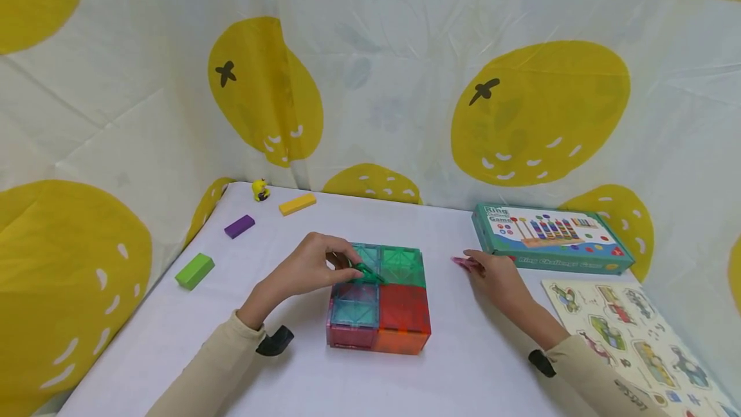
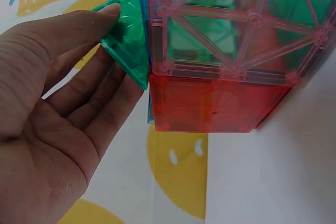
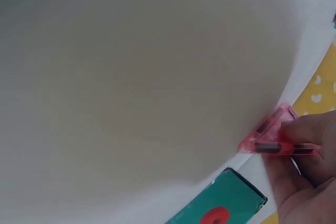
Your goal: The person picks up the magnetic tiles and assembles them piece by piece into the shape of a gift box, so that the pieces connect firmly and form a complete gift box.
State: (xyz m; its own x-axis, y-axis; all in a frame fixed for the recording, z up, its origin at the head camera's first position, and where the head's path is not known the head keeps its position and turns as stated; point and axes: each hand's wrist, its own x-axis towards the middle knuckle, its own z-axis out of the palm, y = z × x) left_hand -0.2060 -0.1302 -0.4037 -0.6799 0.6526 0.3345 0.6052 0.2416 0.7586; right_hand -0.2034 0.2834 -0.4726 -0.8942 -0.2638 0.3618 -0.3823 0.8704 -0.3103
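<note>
A low square block of translucent magnetic tiles stands mid-table, with teal, green and red squares on top and orange and pink sides. My left hand pinches a green triangular tile between thumb and fingers. In the left wrist view, that tile's edge meets the block's top surface. To the right of the block, my right hand pinches a pink triangular tile above the white table. Its lower fingers are partly hidden behind the tile in the right wrist view.
A Ring Challenge Game box lies at the back right, with a picture puzzle board in front of it. On the left are green, purple and yellow blocks and a small yellow figure. A patterned curtain hangs behind.
</note>
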